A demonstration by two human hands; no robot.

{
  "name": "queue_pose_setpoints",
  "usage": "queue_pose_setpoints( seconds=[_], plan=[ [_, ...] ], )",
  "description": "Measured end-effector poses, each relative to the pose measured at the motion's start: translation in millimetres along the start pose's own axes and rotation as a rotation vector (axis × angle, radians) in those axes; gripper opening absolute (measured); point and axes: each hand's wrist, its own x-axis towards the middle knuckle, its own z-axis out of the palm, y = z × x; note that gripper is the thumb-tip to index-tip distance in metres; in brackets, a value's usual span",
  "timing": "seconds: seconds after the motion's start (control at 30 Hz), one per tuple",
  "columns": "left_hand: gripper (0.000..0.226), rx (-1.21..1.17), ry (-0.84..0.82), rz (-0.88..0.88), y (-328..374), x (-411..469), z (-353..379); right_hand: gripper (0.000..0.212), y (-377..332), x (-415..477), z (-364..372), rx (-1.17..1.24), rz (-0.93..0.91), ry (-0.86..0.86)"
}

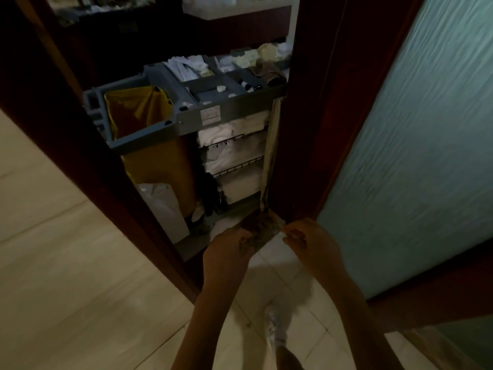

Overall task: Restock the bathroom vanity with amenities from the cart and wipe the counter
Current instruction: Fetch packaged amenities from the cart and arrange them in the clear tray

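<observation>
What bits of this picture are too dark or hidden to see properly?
Head view only:
- The held thing between left hand and right hand: dim, blurred; cloth or packet, unclear.
- The small items in the cart tray: too small, dark.
- Right side of the cart: hidden by the door frame.

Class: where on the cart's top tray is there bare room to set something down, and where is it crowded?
Barest: the front compartment, between the yellow bag and the small bottles, holding only a few white scraps. Crowded: the rear bins heaped with packets, the corner under the brown cloth, and the towel shelves below.
</observation>
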Motion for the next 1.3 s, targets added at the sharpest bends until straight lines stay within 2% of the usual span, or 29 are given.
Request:
queue_pose_setpoints(
  seconds=[0.17, 0.33, 0.47, 0.6, 0.77, 0.97, 1.1, 1.3],
  plan=[
    [0.034, -0.201, -0.114, 0.012, 21, 67, 1, 0.019, 6, 73, -9, 0.033, 0.032, -0.021],
    [0.022, -0.193, -0.035, 0.068, 49, 145, 12, 0.018, 24, 143, -38, 0.033, 0.011, 0.029],
    [0.021, -0.265, 0.042, 0.068, 70, 200, 17, 0.02, 40, 199, -66, 0.052, 0.009, 0.094],
    [0.021, -0.316, 0.117, 0.059, 74, 247, 26, 0.021, 51, 250, -73, 0.044, -0.029, 0.088],
    [0.023, -0.318, 0.097, -0.048, 56, 286, 36, 0.018, 54, 303, -43, 0.075, -0.062, -0.001],
    [0.02, -0.203, 0.27, -0.083, 18, 318, 34, 0.013, 43, 352, 6, 0.155, -0.091, -0.217],
    [0.021, -0.122, 0.172, -0.172, -2, 359, 31, 0.014, 40, 392, 30, 0.157, -0.104, -0.241],
    [0.024, -0.147, 0.271, -0.121, -29, 457, 6, 0.011, 36, 483, 63, 0.177, -0.059, -0.255]
  ],
)
